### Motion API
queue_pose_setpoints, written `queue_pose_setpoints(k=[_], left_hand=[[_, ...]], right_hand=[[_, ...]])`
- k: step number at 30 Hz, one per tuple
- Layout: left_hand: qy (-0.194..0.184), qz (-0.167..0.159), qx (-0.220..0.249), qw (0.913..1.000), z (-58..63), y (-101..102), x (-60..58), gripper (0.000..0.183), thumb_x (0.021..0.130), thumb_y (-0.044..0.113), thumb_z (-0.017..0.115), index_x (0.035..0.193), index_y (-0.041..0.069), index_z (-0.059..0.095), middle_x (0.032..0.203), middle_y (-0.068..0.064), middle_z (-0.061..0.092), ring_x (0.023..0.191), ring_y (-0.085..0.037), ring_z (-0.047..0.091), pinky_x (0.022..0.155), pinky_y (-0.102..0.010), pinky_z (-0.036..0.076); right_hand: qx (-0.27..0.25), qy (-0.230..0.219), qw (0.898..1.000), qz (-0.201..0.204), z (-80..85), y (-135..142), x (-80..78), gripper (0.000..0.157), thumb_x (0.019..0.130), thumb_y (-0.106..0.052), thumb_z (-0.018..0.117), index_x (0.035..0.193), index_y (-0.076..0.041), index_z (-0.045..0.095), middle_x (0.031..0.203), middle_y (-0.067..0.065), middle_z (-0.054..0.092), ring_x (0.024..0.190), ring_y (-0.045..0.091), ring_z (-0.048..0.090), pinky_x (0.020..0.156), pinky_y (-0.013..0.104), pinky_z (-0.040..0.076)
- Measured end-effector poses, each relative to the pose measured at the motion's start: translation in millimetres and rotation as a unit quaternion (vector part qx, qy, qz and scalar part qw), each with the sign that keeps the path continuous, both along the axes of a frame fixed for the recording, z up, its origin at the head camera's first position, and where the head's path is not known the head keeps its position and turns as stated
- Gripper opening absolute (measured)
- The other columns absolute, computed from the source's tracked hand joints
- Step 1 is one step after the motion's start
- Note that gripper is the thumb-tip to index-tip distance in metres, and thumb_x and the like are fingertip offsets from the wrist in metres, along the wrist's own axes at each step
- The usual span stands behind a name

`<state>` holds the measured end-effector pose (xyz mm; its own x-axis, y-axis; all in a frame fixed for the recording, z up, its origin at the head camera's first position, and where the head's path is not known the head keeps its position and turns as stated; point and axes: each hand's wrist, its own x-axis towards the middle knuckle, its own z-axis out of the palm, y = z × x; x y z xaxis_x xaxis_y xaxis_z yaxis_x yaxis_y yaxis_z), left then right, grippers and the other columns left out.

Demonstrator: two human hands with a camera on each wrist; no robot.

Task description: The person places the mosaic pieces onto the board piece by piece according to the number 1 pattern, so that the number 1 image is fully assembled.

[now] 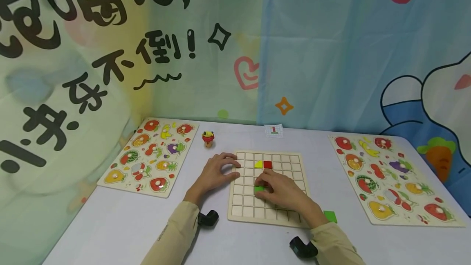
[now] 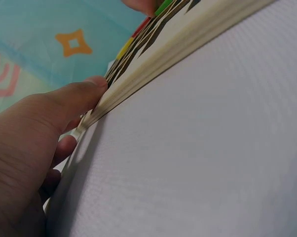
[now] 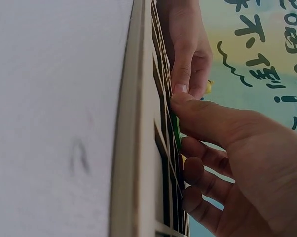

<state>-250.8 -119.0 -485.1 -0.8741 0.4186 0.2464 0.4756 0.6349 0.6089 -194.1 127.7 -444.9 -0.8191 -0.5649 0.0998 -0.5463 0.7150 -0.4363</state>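
Note:
A wooden grid board (image 1: 243, 212) lies on the table with raised lines forming square cells. My left hand (image 1: 217, 173) rests at its left edge; in the left wrist view the thumb (image 2: 84, 94) touches the frame. Over the middle of the board, my right hand (image 1: 285, 189) pinches a green square tile (image 1: 259, 189) between thumb and fingers. Part of that tile is hidden by the fingertips. In an upper row, a yellow piece (image 1: 259, 164) with a slanted side sits beside a red square tile (image 1: 268, 165).
Another green tile (image 1: 330, 216) lies on the table by the right forearm. Fruit-picture boards stand left (image 1: 121, 173) and right (image 1: 404, 216). Behind the grid board are a small toy figure (image 1: 208, 138) and a pattern card (image 1: 274, 131). A printed curtain (image 1: 206, 93) hangs at the back.

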Motion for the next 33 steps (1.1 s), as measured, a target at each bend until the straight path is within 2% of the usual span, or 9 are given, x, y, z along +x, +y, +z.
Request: queue_pose_setpoints(k=[9,16,22,33], left_hand=[[0.004,-0.003,0.002,1.0000,0.2,1,1.0,0.024,0.083,0.035,0.071,0.105,0.026,0.068,0.128,0.003,0.057,0.119,-0.021,0.051,0.094,-0.043,0.034],[-0.005,0.000,-0.001,1.0000,-0.4,1,-0.1,0.024,0.083,0.034,0.072,0.106,0.026,0.068,0.128,0.003,0.057,0.120,-0.021,0.050,0.094,-0.043,0.034],[-0.004,0.000,0.000,1.0000,-0.9,-1,-0.6,0.024,0.083,0.033,0.072,0.106,0.026,0.068,0.129,0.003,0.056,0.120,-0.021,0.050,0.095,-0.043,0.034],[-0.002,-0.003,0.008,1.0000,-3.1,1,-1.4,0.024,0.083,0.035,0.071,0.106,0.027,0.068,0.129,0.004,0.056,0.121,-0.021,0.049,0.095,-0.044,0.033]], right_hand=[[-0.001,0.001,1.000,-0.002,-1.0,1,0.4,0.025,0.083,-0.035,0.071,0.101,-0.019,0.064,0.095,-0.009,0.057,0.081,0.004,0.053,0.072,0.026,0.045],[-0.039,-0.017,0.999,-0.004,3.2,9,-0.2,0.016,0.087,-0.027,0.067,0.100,-0.018,0.063,0.090,-0.011,0.057,0.079,0.003,0.052,0.072,0.024,0.045],[-0.045,-0.022,0.998,-0.039,8.9,32,-1.5,0.013,0.090,-0.025,0.063,0.101,-0.017,0.062,0.084,-0.011,0.055,0.070,0.003,0.047,0.062,0.020,0.042],[-0.026,-0.025,0.997,-0.073,12.1,97,7.9,0.011,0.091,-0.021,0.063,0.099,-0.014,0.062,0.081,-0.008,0.056,0.068,0.002,0.048,0.060,0.021,0.042]])
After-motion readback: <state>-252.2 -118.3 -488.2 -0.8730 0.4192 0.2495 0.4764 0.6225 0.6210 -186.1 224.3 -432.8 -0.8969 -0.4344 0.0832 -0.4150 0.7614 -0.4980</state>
